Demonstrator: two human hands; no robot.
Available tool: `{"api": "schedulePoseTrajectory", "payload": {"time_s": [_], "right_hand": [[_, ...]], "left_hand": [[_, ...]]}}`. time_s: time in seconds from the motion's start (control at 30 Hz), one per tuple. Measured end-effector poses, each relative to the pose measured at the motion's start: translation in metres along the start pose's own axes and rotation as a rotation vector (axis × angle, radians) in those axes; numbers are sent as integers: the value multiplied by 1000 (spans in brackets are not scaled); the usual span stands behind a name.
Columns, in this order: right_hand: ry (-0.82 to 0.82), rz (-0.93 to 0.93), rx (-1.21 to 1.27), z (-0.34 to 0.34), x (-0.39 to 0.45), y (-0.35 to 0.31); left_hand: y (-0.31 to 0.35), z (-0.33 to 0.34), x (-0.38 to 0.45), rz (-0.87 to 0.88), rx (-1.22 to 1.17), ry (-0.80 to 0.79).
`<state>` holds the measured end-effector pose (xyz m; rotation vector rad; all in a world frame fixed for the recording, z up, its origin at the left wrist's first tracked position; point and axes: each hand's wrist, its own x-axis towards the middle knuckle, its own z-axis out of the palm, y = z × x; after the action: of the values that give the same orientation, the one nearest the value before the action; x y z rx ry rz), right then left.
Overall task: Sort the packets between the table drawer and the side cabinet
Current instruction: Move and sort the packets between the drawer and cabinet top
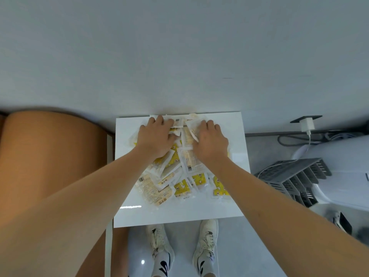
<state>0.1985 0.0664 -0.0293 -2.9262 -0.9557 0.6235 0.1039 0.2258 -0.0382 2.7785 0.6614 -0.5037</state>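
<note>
Head view looked straight down: nearest the camera stood two white sneakers (205, 239) on a pale glossy floor (179, 256), toes at the near edge of a small white table (229, 196). Past that edge a heap of packets (179, 176) covered the middle and far part of the tabletop, some printed yellow, others clear with pale contents, overlapping at all angles. Both bare forearms reached over the heap. The left hand (156, 134) lay palm down on the far left of the pile, fingers spread and pressing flat on the packets near the wall, not closed around any. The right hand (211, 139) rested palm down on the far right, fingers bent; whether it pinched the clear packet at its fingertips could not be told. Left of the table was an orange-brown rounded surface (50, 156). Right of it sat a grey slatted rack (293, 178), and beyond, a white charger (307, 124) plugged in at the wall (179, 56).
</note>
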Motion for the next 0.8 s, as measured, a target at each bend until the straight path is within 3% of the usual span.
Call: {"api": "schedulePoseTrajectory", "payload": {"time_s": [0.23,0.5,0.8], "right_hand": [[11,38,-23,6,0,3],[134,-168,59,-5,-28,8],[169,-394,75,-144,-108,-24]], "left_hand": [[-9,0,-6,53,81,94],[-9,-18,-21,46,80,150],[-6,-155,-150,-55,-20,265]]}}
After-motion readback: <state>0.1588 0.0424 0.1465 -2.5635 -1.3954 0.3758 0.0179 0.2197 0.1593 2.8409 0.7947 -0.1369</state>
